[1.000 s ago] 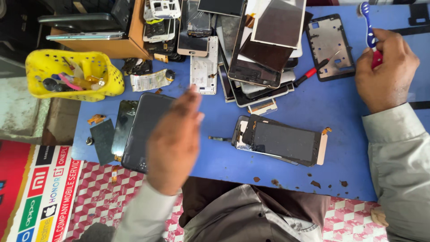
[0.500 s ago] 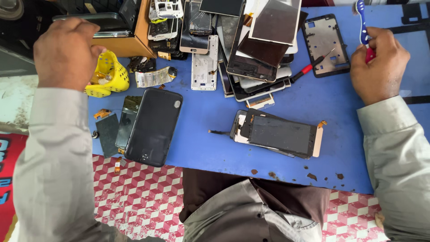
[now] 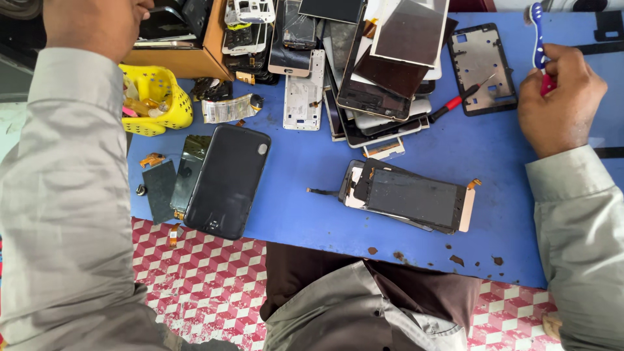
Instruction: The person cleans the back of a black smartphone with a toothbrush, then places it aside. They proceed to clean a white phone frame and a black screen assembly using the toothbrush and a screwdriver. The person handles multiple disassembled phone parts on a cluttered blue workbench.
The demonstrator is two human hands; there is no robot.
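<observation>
Blue table (image 3: 299, 162) over a red-and-white chequered floor (image 3: 214, 286), crowded along its far edge with a pile of stripped phone screens and frames (image 3: 370, 71). Change noted: a second ago my left hand (image 3: 91, 23) hovered blurred over the middle of the table; half a second ago it had swung up and left past the yellow plastic basket (image 3: 156, 97); now it sits at the top-left corner, over the brown cardboard box (image 3: 188, 55) holding dark parts. I read this as a reach to the box for a part or tool, though that is a judgement only. My right hand (image 3: 562, 97) has hardly shifted; its fingers are closed around the red-and-blue handle of a white-bristled toothbrush (image 3: 537, 29), held upright at the far right. The dark phone with its lifted screen and trailing ribbon cable (image 3: 409, 198) lies untouched mid-table, well apart from both hands. The large black back cover (image 3: 227, 179) and the red-handled screwdriver (image 3: 455, 104) are unmoved. Hidden: the left fingers are cut off by the upper frame edge, so I cannot tell whether they are spread or gripping anything. The box contents are dark and unreadable. The basket is partly hidden behind my grey sleeve (image 3: 65, 182).
</observation>
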